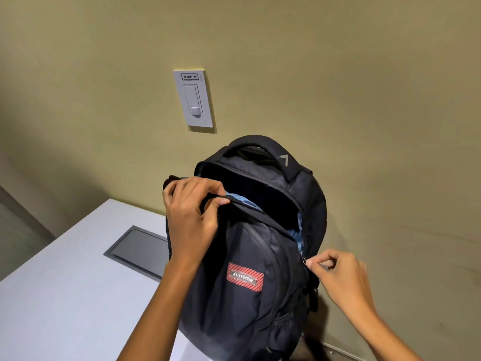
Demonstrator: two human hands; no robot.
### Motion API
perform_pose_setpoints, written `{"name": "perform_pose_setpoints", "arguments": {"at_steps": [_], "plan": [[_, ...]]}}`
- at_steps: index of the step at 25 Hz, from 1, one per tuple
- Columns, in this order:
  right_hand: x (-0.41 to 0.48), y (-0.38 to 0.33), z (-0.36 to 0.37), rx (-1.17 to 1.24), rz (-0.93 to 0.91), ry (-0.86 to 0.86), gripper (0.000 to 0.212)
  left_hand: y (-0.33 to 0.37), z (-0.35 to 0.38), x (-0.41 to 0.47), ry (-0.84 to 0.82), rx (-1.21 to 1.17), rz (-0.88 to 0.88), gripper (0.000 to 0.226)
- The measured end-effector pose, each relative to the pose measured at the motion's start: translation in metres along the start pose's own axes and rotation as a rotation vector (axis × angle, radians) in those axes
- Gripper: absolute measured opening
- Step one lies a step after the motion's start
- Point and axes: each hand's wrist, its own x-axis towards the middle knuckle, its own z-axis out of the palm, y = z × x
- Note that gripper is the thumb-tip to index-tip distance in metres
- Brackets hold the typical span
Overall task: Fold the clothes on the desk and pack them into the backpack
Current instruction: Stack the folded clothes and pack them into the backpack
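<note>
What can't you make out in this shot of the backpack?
Head view:
Inside the backpack: dark, behind the front panel; the blue may be lining or clothes.
The zip pull: mostly under the right hand.
The backpack base: behind the forearms and cut by the bottom edge.

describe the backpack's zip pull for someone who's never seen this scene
A black backpack stands upright on the white desk, its main compartment open. Follow the opening down its right-hand edge to the small silvery zip pull. It alone is pinched by the right hand; the left hand grips fabric at the top edge.
</note>
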Motion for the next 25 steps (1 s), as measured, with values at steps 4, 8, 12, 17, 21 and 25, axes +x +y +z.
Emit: {"name": "perform_pose_setpoints", "arguments": {"at_steps": [4, 8, 12, 17, 21, 25], "plan": [[0.009, 0.017, 0.008, -0.168, 0.078, -0.178, 0.018, -0.002, -0.021, -0.021, 0.047, 0.006, 0.004, 0.005], [-0.003, 0.037, 0.024, -0.226, 0.162, -0.262, 0.02, -0.006, -0.039, -0.05, 0.042, -0.002, -0.036, 0.004], [-0.023, 0.026, 0.024, -0.257, -0.053, -0.074, 0.024, -0.014, -0.064, -0.088, 0.02, -0.002, -0.1, 0.011], [-0.056, -0.015, 0.003, -0.127, -0.45, 0.223, 0.013, -0.025, -0.087, -0.137, -0.016, 0.056, -0.1, 0.009], [-0.064, -0.057, 0.002, -0.016, -0.753, 0.28, 0.009, -0.033, -0.095, -0.185, -0.11, 0.116, -0.158, 0.006], [-0.066, -0.09, 0.028, 0.005, -1.022, 0.189, 0.007, -0.042, -0.092, -0.239, -0.283, 0.139, -0.244, 0.01]]}}
